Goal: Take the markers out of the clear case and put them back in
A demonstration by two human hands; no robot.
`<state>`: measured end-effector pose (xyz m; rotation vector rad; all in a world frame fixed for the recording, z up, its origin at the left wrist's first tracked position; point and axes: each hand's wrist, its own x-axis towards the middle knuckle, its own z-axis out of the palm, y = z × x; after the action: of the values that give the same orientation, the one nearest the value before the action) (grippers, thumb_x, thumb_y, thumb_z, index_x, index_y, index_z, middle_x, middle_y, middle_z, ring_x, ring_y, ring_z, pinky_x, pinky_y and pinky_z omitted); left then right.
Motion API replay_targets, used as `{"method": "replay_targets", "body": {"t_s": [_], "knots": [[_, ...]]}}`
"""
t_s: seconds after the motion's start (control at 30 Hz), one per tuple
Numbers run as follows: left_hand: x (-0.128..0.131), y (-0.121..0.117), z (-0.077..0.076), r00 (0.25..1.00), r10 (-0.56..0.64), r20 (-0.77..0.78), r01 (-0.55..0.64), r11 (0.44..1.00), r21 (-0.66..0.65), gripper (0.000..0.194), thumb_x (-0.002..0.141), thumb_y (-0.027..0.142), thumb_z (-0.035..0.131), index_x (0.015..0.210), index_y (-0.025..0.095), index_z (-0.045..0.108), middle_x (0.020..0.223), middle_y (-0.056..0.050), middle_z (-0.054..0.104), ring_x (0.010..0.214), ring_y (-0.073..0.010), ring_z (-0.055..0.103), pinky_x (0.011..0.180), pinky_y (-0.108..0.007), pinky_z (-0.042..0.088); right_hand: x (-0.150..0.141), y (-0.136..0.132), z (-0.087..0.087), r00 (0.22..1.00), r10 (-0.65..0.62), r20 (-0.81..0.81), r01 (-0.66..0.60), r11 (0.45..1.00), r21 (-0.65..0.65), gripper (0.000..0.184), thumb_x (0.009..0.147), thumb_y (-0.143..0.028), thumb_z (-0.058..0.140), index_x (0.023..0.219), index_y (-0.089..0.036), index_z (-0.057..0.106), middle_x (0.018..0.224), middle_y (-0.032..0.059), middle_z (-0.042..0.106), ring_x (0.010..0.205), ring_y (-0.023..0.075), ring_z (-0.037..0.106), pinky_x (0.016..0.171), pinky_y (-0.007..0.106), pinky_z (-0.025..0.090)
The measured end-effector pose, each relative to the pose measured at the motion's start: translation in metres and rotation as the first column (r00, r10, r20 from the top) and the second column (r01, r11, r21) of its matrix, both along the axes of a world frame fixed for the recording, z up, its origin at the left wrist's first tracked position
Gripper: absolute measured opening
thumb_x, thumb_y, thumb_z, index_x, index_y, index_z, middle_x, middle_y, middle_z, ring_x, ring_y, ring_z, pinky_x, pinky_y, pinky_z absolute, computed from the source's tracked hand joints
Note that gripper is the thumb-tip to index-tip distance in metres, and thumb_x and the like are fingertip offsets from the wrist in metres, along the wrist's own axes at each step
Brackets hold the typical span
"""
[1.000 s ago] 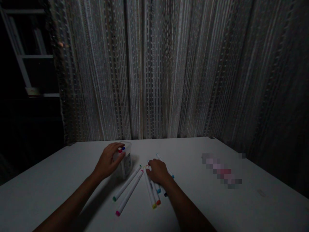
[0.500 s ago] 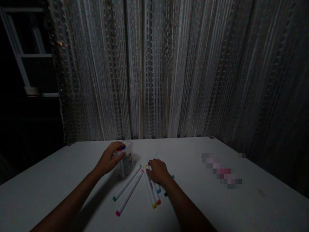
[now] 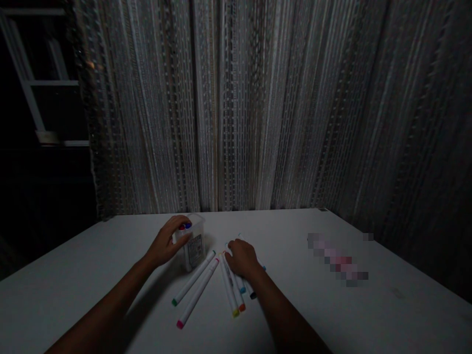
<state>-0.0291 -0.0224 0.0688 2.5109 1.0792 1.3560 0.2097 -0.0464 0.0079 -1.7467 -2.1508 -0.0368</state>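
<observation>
My left hand (image 3: pixel 170 243) is wrapped round the left side of a clear plastic container (image 3: pixel 201 235), fingers over its top and thumb on the front. Inside it, a red-capped marker (image 3: pixel 182 227) and a blue-capped marker (image 3: pixel 188 225) stand upright under those fingers. My right hand (image 3: pixel 242 257) is curled down over the far ends of several white markers, its fingertips closed on one whose middle it hides. Yellow (image 3: pixel 230 292), orange (image 3: pixel 240 300), light-blue (image 3: pixel 241 283) and black-ended (image 3: pixel 251 291) markers stick out beneath this hand.
Between container and camera lie a green-ended marker (image 3: pixel 193 278) and a pink-ended marker (image 3: pixel 197 295). A blurred-out pinkish patch (image 3: pixel 339 259) lies on the white table (image 3: pixel 295 314) at right. Patterned curtains (image 3: pixel 236 108) hang behind, with a window (image 3: pixel 55 108) at left.
My right hand has shifted very slightly to the right over the markers. The left hand stays on the container, which has barely moved.
</observation>
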Motion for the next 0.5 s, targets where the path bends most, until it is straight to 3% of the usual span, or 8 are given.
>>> {"method": "replay_targets", "body": {"t_s": [0.13,0.3,0.5], "knots": [[0.001,0.003,-0.002,0.982,-0.007,0.187,0.017,0.999,-0.048,0.037,0.078,0.043,0.049,0.104,0.018,0.055,0.116,-0.01,0.053,0.113,-0.0227,0.047,0.098,-0.037,0.037,0.002,0.003,-0.001,0.999,-0.053,-0.001,0.053,0.999,0.014,0.029,0.083,-0.034,0.045,0.097,-0.014,0.061,0.1,0.012,0.063,0.096,0.0231,0.057,0.081,0.032,0.042],[0.018,0.005,-0.005,0.884,0.12,0.451,-0.063,0.988,-0.139,0.04,0.079,0.05,0.042,0.097,0.016,0.054,0.111,-0.01,0.052,0.105,-0.0227,0.05,0.083,-0.034,0.047,0.003,0.004,-0.005,0.998,-0.069,0.012,0.069,0.998,0.009,0.028,0.084,-0.032,0.044,0.096,-0.014,0.061,0.099,0.0123,0.062,0.096,0.0228,0.057,0.081,0.032,0.042],[0.022,0.004,-0.031,0.9,0.158,0.407,-0.189,0.981,0.037,0.034,0.083,0.045,0.041,0.099,0.018,0.053,0.113,-0.009,0.049,0.114,-0.0222,0.044,0.101,-0.038,0.035,0.003,0.002,-0.004,0.998,-0.063,0.013,0.063,0.998,0.005,0.029,0.084,-0.033,0.044,0.095,-0.014,0.062,0.099,0.0118,0.063,0.093,0.0222,0.058,0.079,0.032,0.042]]}}
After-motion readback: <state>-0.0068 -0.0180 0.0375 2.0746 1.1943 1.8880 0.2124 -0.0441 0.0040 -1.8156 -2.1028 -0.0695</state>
